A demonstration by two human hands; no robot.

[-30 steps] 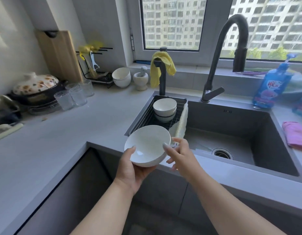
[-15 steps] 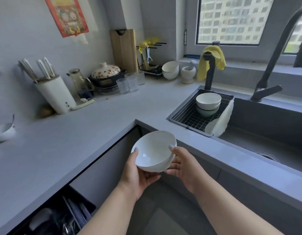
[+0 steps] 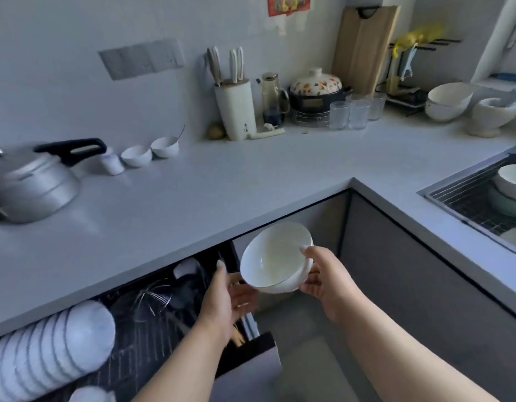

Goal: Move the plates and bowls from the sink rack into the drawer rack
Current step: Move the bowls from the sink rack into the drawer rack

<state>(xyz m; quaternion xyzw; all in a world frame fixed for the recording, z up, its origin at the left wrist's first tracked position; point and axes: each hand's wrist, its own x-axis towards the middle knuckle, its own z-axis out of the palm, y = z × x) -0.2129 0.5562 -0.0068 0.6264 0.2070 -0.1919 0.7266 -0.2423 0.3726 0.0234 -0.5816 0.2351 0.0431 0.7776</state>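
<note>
We are looking at a smooth, pale L-shaped surface (image 3: 193, 204) running along a grey wall, carrying three clear ribbed glasses (image 3: 356, 111), two small white bowls (image 3: 149, 150) and one dull metal pot (image 3: 33, 181). Our right hand (image 3: 326, 281) is gripping a round, glossy white bowl (image 3: 275, 258) by its rim, thumb inside and fingers curled beneath, holding it tilted in the air just beyond the open drawer rack (image 3: 152, 326). Our left hand (image 3: 230, 297) is hovering just beside it, fingers straight. One row of white plates (image 3: 45, 349) is standing on edge in the black wire rack. In the sink rack (image 3: 465, 201) two stacked bowls (image 3: 511, 190) are sitting
</note>
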